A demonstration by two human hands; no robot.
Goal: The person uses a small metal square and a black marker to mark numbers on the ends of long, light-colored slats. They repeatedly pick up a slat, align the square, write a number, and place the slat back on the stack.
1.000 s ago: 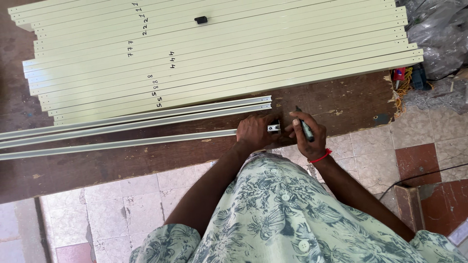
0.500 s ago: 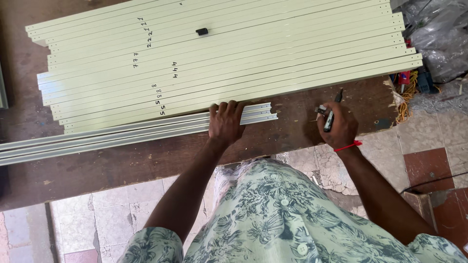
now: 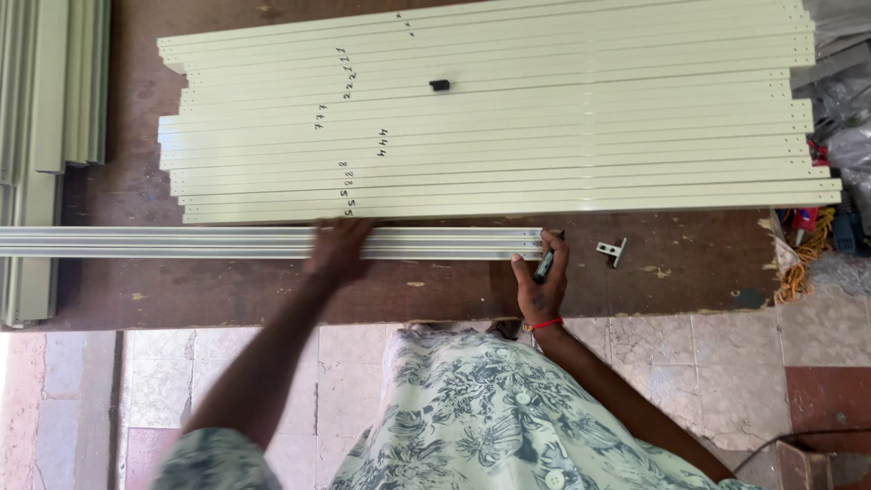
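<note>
A bundle of long pale green metal rails (image 3: 227,242) lies across the brown bench. My left hand (image 3: 337,249) rests flat on it near its middle. At the bundle's right end, my right hand (image 3: 537,281) holds a dark marker pen (image 3: 544,265), its tip close to the rail ends. A red band is on that wrist. A small silver bracket (image 3: 612,251) lies on the bench just right of the hand, apart from it.
Several cream flat slats (image 3: 508,136) with handwritten marks lie side by side beyond the rails, a small black cap (image 3: 439,84) on them. More green profiles (image 3: 41,91) are stacked at the left. Orange cord and tools (image 3: 803,245) sit at the bench's right edge.
My left hand slid left along the rails. My right hand, marker still in it, came in to the rail ends. The bracket now lies on the bench.
</note>
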